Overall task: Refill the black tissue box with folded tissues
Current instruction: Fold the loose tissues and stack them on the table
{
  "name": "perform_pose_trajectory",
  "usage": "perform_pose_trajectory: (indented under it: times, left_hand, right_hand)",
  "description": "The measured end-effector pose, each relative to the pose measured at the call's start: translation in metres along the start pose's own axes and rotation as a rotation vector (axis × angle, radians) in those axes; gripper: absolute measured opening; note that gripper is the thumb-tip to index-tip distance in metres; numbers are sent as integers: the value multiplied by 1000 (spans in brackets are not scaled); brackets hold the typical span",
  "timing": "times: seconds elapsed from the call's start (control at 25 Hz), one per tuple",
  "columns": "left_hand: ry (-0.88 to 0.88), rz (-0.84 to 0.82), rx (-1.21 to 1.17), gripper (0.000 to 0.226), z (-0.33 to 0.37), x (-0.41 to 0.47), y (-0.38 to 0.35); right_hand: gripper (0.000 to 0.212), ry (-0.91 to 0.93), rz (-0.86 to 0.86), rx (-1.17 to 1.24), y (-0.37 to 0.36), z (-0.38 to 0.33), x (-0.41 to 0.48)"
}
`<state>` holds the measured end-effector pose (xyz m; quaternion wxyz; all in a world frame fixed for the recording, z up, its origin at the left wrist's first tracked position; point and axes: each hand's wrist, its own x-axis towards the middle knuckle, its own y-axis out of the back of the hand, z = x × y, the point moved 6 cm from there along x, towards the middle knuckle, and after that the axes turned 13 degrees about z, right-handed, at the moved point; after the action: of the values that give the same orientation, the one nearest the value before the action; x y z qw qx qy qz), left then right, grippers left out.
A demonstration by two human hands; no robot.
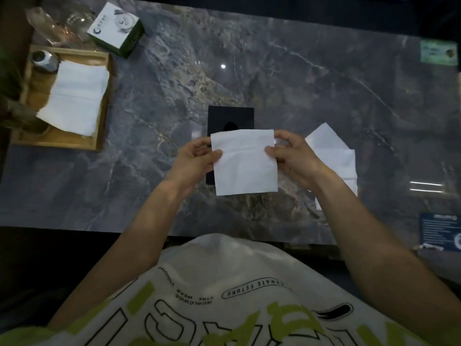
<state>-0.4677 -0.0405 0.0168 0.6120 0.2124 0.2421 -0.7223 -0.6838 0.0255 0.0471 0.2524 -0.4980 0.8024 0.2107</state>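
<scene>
A folded white tissue [244,163] hangs in the air over the middle of the table, held by both hands. My left hand [193,162] pinches its left edge and my right hand [293,157] pinches its right edge. Behind and under it lies the black tissue box [230,117], flat on the table with an oval opening on top; the tissue hides its near part. A pile of folded white tissues [334,156] lies on the table just right of my right hand, partly hidden by my right forearm.
A wooden tray [102,101] at the far left holds a stack of white tissues [76,96] and a small metal jar [45,59]. Behind it stand a white and green carton [116,29] and clear glassware [62,26]. A dark card [440,231] lies at the right near edge.
</scene>
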Motion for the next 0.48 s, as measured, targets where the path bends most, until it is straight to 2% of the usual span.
perform_pose_trajectory:
  times: [0.16,0.48]
  left_hand:
    - [-8,14,-27,20,10,-2,30]
    - [-58,68,-58,18,18,-21,41]
  right_hand:
    - [22,-2,22,27,-23,3,-13]
    - [27,-30,-76,92,-35,-2,-19]
